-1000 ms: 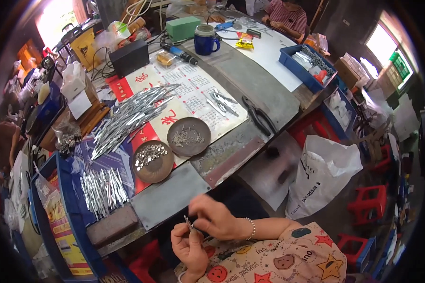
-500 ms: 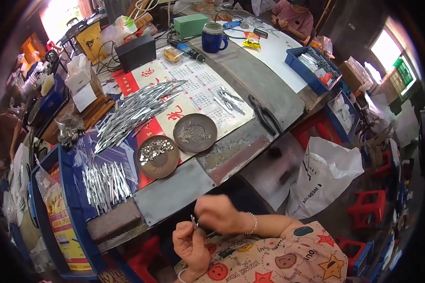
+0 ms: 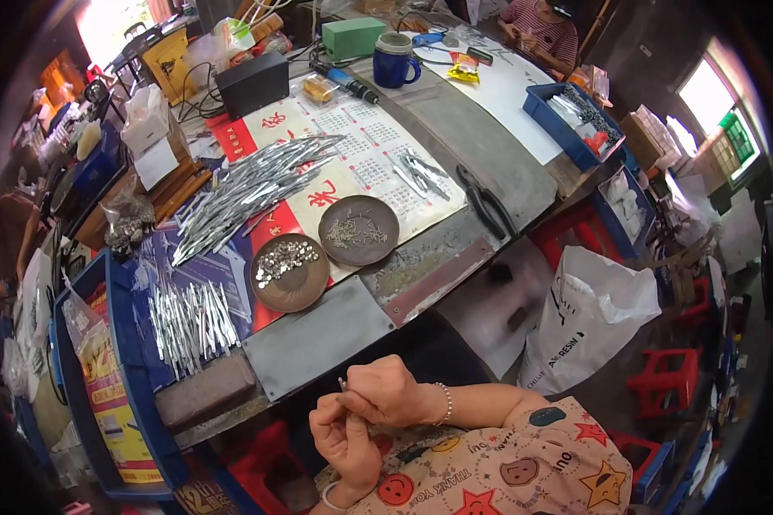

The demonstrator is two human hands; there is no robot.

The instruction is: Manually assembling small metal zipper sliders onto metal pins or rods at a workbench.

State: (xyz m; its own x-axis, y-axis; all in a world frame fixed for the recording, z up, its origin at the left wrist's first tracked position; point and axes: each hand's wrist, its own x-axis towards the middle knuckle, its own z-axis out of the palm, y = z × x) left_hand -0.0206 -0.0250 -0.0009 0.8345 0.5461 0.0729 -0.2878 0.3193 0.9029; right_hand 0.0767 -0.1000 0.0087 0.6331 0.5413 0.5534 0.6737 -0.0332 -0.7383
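Close to my body, below the bench edge, both hands are together around a small thin metal piece [image 3: 343,385]. My left hand [image 3: 345,439] is closed with its fingertips pinching near the piece's lower part. Over it, my right hand [image 3: 386,390] is also closed, its fingers curled against the piece; only the tip sticks out, so its kind is not clear. On the bench ahead stand a brown dish [image 3: 294,298] with small shiny discs and another brown dish [image 3: 356,253] with small pins. A sorted row of slim silver metal pieces [image 3: 192,328] lies to the left.
Behind the dishes lies a heap of silver metal strips [image 3: 249,189] on a calendar sheet [image 3: 369,146]. Black-handled pliers [image 3: 487,206] lie at the right. A blue mug [image 3: 393,69] stands farther back. Left is a blue crate [image 3: 137,412]; right, a white sack [image 3: 588,318].
My right hand has come down and left onto the piece, closing against my left hand. Before, it was raised slightly apart and blurred. The view has shifted slightly.
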